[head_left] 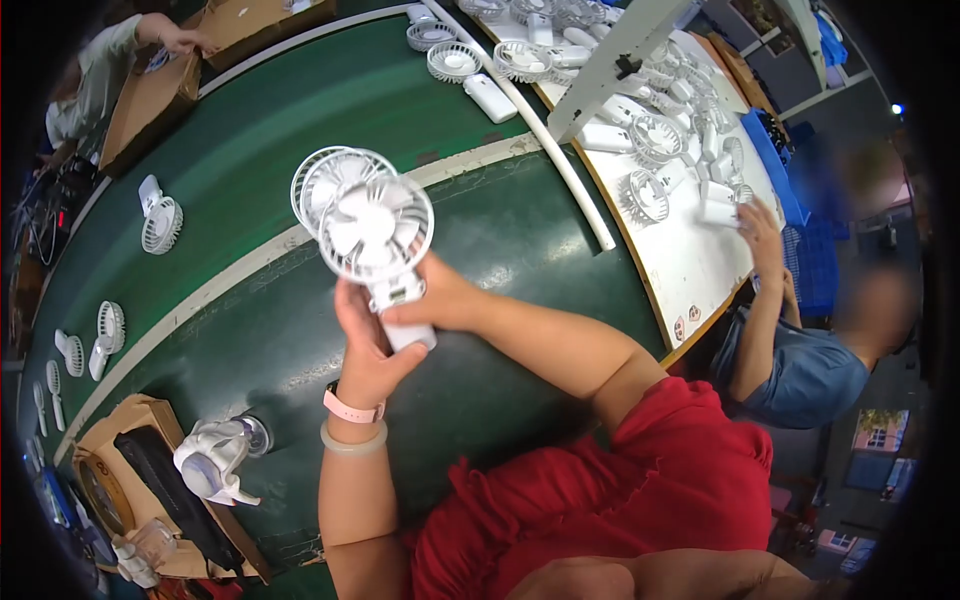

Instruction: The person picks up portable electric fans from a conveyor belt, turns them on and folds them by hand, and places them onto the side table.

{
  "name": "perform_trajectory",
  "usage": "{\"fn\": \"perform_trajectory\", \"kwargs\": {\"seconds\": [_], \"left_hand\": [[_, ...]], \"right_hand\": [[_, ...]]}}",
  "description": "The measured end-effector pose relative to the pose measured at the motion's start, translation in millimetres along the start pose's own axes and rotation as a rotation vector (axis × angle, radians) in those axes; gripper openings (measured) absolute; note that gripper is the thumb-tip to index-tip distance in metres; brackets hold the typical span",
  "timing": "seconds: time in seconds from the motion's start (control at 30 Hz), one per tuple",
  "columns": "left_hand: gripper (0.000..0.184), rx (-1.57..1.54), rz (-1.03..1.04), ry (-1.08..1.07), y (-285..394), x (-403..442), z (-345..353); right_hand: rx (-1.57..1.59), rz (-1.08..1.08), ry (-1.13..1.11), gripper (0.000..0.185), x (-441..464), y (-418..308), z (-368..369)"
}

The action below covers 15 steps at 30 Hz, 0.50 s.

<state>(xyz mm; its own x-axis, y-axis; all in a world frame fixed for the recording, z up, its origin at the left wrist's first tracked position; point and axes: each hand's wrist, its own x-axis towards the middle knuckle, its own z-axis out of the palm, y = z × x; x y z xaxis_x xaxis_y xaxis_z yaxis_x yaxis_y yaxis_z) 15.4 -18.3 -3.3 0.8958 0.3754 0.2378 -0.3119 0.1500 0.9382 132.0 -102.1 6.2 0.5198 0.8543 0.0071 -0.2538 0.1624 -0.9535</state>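
Note:
Two white handheld fans are together in front of me, one partly behind the other. The nearer handheld fan (377, 228) has a round grille, and its handle slants down between my hands. Only part of the rear fan's grille (318, 180) shows; its handle is hidden. My left hand (362, 335), below a wrist with a pink-banded watch, wraps round the handle from the left, thumb along its lower end. From the right, my right hand (445, 295) closes on the same handle. I cannot tell which hand bears the rear fan.
Several fans lie on the green conveyor belt (260, 130), and many more cover the white table (680, 270), where a co-worker's hand (762, 235) holds one. A white pipe (560, 150) runs alongside. A cardboard box (150, 410) and a white device (215, 460) sit lower left.

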Motion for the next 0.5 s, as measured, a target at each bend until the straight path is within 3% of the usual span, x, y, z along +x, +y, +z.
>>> {"fn": "perform_trajectory", "kwargs": {"seconds": [0.03,0.1,0.17,0.23,0.37,0.5], "left_hand": [[0.095,-0.109,-0.031,0.093,6.9,3.5,2.4],[0.071,-0.301,-0.055,0.24,9.4,5.4,-4.3],[0.059,-0.357,-0.078,0.311,7.9,5.7,-13.0],[0.052,-0.404,-0.071,0.289,4.6,5.1,-15.6],[0.047,-0.371,-0.098,0.234,1.1,4.9,-13.0],[0.04,-0.402,-0.115,0.25,-3.5,3.9,-15.9]], "right_hand": [[0.197,0.153,0.036,0.093,-1.6,-10.6,-3.5],[0.751,0.104,-0.165,0.068,5.4,-11.2,-20.7],[1.134,0.186,-0.227,0.073,-1.2,-39.8,-16.5],[1.279,0.123,-0.378,0.084,-5.4,-44.3,-19.4],[1.315,0.068,-0.43,0.086,-16.8,-59.0,-23.7],[1.256,0.034,-0.311,0.085,-48.2,-76.4,-34.4]]}}
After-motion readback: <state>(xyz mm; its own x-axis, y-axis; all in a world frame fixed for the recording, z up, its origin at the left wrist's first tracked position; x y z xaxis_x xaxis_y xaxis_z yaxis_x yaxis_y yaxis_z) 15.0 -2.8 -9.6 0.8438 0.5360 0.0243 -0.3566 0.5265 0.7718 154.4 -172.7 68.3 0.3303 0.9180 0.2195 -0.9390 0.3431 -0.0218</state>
